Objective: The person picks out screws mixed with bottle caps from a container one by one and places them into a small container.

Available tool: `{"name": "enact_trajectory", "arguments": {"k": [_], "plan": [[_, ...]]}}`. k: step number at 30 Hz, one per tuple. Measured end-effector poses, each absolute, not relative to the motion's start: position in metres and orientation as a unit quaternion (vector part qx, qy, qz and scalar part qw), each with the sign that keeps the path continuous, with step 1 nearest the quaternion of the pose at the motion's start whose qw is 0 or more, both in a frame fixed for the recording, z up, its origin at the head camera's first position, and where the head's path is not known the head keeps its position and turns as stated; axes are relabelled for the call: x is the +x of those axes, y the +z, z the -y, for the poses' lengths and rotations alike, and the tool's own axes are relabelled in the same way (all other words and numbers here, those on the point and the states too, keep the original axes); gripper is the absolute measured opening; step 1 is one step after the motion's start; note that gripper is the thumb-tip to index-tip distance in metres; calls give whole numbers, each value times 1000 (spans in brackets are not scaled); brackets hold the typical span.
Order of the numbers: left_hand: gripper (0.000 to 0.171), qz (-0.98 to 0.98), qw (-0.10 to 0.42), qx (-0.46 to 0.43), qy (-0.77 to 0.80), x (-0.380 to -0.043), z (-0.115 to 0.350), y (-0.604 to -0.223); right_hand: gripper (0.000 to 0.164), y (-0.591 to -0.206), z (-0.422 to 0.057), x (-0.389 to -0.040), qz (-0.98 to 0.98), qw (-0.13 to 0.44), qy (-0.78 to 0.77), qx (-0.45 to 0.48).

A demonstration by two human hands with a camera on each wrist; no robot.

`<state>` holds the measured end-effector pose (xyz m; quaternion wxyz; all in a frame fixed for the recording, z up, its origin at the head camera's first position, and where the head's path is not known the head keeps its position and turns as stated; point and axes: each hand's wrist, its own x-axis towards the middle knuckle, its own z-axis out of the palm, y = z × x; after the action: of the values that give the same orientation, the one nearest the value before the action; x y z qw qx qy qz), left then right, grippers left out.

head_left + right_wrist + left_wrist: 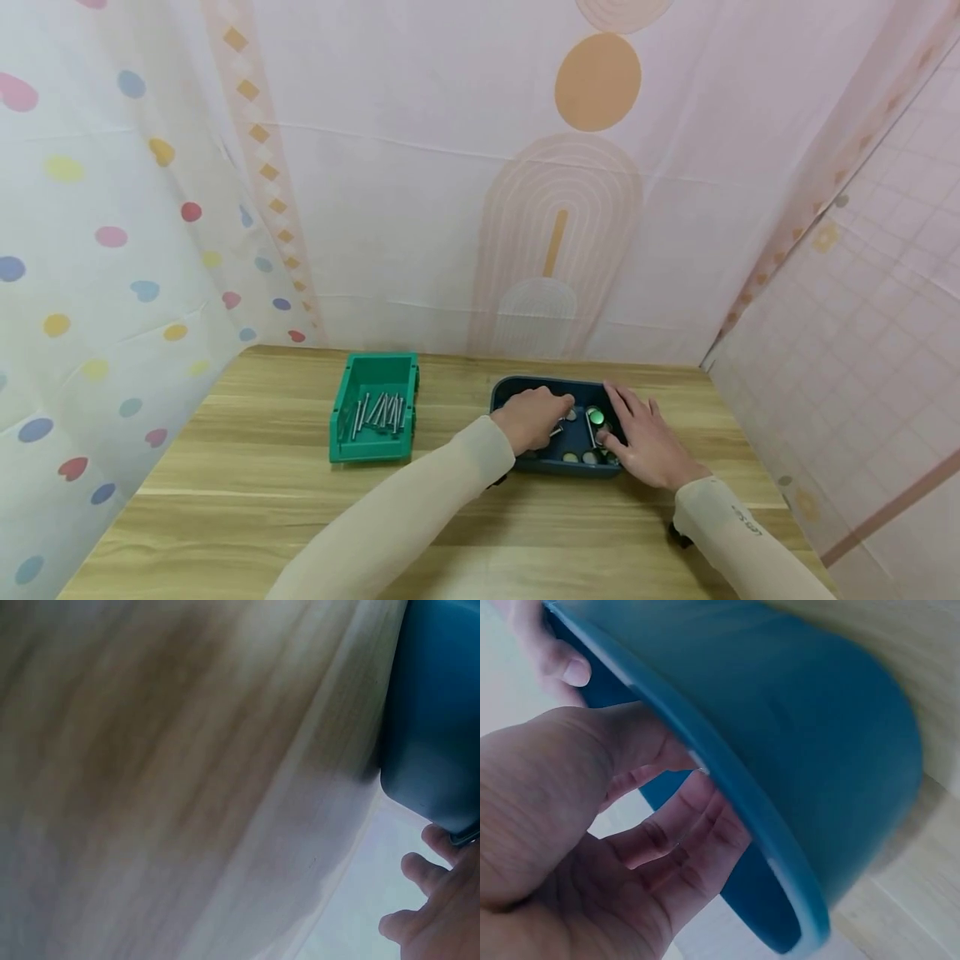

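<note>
My left hand [534, 419] reaches over the left part of a dark blue tray [562, 476], fingers bent down inside it. Silver screws [557, 431] show right beside these fingers. In the left wrist view the left thumb and fingers come close together, tips hidden behind the tray's rim [727, 761]; I cannot tell whether they pinch a screw. At the tray's right end my right hand [651, 442] holds the rim, thumb over the inside and fingers along the outside. Near that thumb lie a shiny green disc [597, 417] and several round pale pieces [591, 457].
A green open-front bin [370, 451] with several long silver screws [386, 411] stands left of the tray on the wooden table [247, 467]. Behind the table hangs a patterned curtain [405, 225], with further printed cloth along both sides.
</note>
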<state>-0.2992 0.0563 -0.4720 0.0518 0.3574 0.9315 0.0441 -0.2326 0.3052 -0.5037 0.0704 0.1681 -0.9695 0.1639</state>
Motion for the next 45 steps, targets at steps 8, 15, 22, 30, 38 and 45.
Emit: {"name": "enact_trajectory", "arguments": {"k": [8,15,22,30,38,45], "plan": [[40,-930,48,351,98,-269,-32,-431,85,-506,-307,-232,972,62,158,160],[38,-924,27,357,134,-271,-19,-433,84,-504,-306,-233,972,66,156,162],[37,-918,-16,364,156,-271,-7,-434,84,-503,-305,-231,973,63,155,158],[40,-904,-31,347,249,-266,12,-430,83,-498,-303,-228,973,67,151,162],[44,-895,-14,318,314,-265,36,-431,84,-500,-303,-228,973,61,158,158],[46,-892,-1,270,362,-264,52,-426,85,-502,-304,-229,971,67,157,166]]}}
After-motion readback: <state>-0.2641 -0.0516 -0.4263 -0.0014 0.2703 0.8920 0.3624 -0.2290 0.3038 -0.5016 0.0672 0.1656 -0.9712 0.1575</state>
